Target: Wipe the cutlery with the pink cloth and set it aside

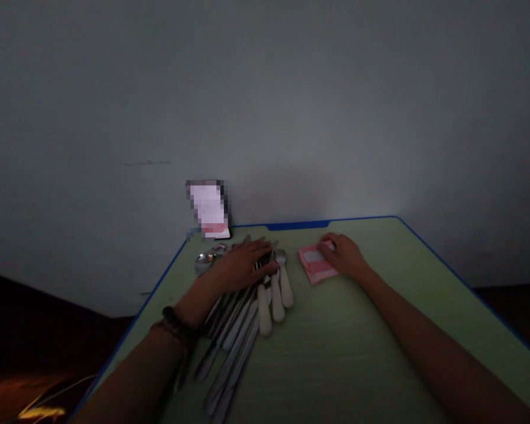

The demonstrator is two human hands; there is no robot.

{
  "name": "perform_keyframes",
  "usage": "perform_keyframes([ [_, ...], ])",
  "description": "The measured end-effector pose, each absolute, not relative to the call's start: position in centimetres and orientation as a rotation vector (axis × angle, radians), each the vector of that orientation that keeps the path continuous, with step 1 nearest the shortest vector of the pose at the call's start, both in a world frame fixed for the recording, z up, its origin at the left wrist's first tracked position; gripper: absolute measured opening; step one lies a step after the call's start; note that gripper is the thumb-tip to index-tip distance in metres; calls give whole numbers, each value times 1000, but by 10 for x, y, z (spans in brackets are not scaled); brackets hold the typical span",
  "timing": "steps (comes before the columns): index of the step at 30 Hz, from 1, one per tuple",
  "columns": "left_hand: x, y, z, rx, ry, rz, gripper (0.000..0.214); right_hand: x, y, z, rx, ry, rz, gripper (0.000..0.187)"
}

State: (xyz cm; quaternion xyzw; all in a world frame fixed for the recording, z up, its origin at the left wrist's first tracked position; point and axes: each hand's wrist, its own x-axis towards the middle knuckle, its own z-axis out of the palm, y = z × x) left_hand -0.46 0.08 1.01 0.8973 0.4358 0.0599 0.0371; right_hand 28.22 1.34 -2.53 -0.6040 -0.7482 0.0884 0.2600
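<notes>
My left hand [245,263] lies over a spread of metal cutlery, its fingers stretched out across the upper ends. Long metal handles [234,359] fan out below it toward the near left, and their heads are partly hidden under the hand. A spoon [204,262] shows its shiny bowl to the left. Small cutlery with cream handles lies at the right of the spread, among it a fork [285,280]. Farther right, my right hand [342,254] is closed on the far right corner of a folded pink-and-white cloth [314,268], which rests flat on the table.
The pale green table [335,359] has a blue edge and stands against a grey wall [313,106]. A phone-like device [209,206], blurred out, leans at the back left corner. A thin cable [66,386] runs low at the left, beside a yellow glow.
</notes>
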Motion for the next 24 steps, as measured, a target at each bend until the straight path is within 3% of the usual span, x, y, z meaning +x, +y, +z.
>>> perform_keyframes([
  [7, -6, -8, 33, 2702, 1285, 0, 70, 282, 13, -25, -1615, -2020, 238, 23],
  [24, -17, -4, 47, 2571, 1440, -84, 46, 282, 14, -24, -1628, -2042, 240, 24],
])
